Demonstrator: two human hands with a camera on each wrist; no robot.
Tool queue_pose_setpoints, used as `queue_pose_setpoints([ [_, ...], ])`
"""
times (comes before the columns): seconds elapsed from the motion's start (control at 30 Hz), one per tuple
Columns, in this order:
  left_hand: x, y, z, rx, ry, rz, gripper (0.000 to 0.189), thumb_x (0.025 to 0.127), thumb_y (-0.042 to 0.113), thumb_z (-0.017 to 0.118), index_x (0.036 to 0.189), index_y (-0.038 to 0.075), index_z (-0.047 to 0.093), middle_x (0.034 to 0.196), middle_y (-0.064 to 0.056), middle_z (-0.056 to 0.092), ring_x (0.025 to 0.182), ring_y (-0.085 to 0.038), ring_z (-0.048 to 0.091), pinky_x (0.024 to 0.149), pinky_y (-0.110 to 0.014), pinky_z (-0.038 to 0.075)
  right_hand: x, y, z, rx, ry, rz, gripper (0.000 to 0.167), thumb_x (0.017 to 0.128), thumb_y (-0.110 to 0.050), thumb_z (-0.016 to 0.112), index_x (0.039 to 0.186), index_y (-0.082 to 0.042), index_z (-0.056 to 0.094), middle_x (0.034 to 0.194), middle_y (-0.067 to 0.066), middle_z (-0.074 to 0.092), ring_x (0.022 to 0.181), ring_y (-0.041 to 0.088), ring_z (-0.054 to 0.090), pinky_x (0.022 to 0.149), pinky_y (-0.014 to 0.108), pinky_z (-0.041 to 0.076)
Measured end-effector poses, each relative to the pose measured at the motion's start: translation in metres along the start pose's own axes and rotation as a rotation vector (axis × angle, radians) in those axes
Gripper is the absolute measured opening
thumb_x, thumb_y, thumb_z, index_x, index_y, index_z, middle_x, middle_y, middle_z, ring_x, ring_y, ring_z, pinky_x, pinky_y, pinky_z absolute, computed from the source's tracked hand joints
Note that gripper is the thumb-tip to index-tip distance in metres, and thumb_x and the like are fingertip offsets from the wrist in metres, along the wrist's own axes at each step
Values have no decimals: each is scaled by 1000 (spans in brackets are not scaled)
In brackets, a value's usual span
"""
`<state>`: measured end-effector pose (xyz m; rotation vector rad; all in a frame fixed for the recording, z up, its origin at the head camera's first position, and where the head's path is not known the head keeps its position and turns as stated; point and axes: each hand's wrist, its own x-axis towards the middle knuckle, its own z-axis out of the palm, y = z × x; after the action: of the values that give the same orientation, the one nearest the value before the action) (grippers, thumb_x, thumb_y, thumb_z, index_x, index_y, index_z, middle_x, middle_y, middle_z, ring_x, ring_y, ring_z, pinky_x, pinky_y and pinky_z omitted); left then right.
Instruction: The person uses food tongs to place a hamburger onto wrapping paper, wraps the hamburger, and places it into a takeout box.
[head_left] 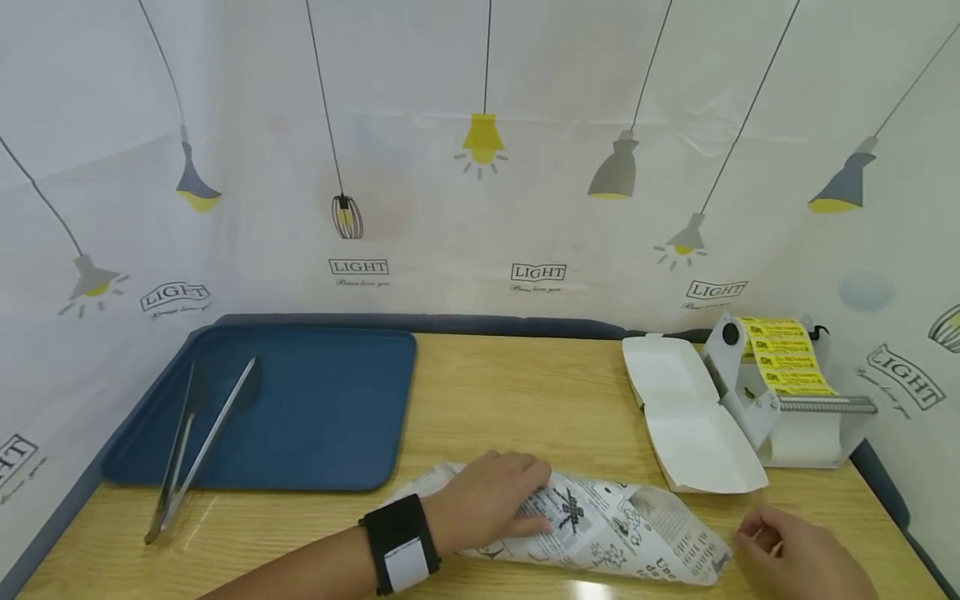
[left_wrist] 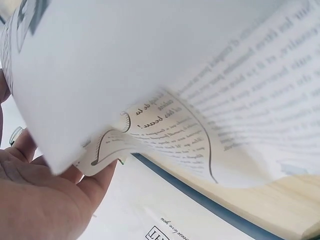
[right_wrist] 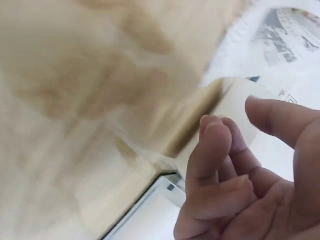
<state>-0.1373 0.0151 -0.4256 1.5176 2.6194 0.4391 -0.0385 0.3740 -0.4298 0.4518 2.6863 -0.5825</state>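
A roll of newspaper-print wrapping paper (head_left: 600,525) lies across the front of the table; whatever is inside is hidden. My left hand (head_left: 487,504) grips it from above near its left part, with the thumb on the near side. In the left wrist view, loose paper (left_wrist: 165,135) spreads out from the left hand (left_wrist: 50,190) and covers some fingers. Just off the roll's right end is my right hand (head_left: 802,554). Its fingers are loosely bent. In the right wrist view the right hand (right_wrist: 235,185) holds nothing, thumb apart from the fingers.
A blue tray (head_left: 330,408) stands at the back left, with metal tongs (head_left: 202,450) lying over its front edge. At the right are an open white carton (head_left: 697,442) and a dispenser (head_left: 795,392) with a yellow label roll. A printed curtain (head_left: 420,167) surrounds the table.
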Motion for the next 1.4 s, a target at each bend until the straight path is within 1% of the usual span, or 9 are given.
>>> queue_pose_setpoints([
  [0.13,0,0,0,-19,3,4,34,91,50,61,105,21,52,92,12,56,73,1,45,65,-17,38,2,9,10,-30,-77,16,71,80,-62,68,118,-3,62,90,-1,58,76,14,51,64,31,44],
  [0.27,1,1,0,-25,-3,4,34,91,50,61,105,21,52,92,12,55,72,1,44,64,-16,38,4,10,16,-77,-107,-32,91,74,-67,70,133,0,55,95,1,57,77,15,50,62,31,43],
  [0.47,1,1,-1,-22,-18,-8,34,92,52,58,107,22,52,100,11,58,79,1,47,71,-20,41,5,10,24,-150,-103,-105,87,79,-63,68,134,3,56,99,3,57,77,14,49,61,29,42],
  [0.7,0,1,-4,-4,-17,-22,35,92,53,58,108,23,51,103,11,59,82,0,47,75,-22,43,4,5,28,-195,-62,-151,71,81,-57,69,122,0,66,99,1,58,79,12,50,64,28,46],
  [0.77,0,1,-4,-5,-21,-23,35,92,53,58,109,23,51,104,11,59,82,0,48,75,-23,43,4,3,29,-157,-52,-135,64,80,-52,73,119,-1,67,96,0,59,79,12,50,66,29,47],
  [0.9,1,1,-3,-14,-42,-39,36,92,53,58,110,23,52,105,10,59,83,0,48,77,-25,44,5,0,34,39,-29,-64,49,81,-33,79,115,-3,60,90,-2,61,77,12,54,65,27,48],
  [1.1,3,3,-3,-43,-83,-82,42,92,52,59,118,20,52,112,8,62,87,0,54,83,-28,47,5,1,37,353,-52,8,65,82,-8,76,133,10,40,85,2,63,74,15,58,61,24,48],
  [1.27,1,5,-4,-52,-83,-63,52,94,50,57,138,22,48,132,2,60,117,-10,59,94,-37,50,7,0,35,460,-111,69,58,85,-10,73,131,14,45,87,2,64,77,15,57,66,26,49],
  [1.4,0,5,-5,-52,-71,-37,50,95,50,56,138,26,51,133,1,59,118,-11,59,94,-37,50,5,-1,36,467,-132,103,40,92,-23,67,115,8,57,82,0,62,76,15,54,64,27,45],
])
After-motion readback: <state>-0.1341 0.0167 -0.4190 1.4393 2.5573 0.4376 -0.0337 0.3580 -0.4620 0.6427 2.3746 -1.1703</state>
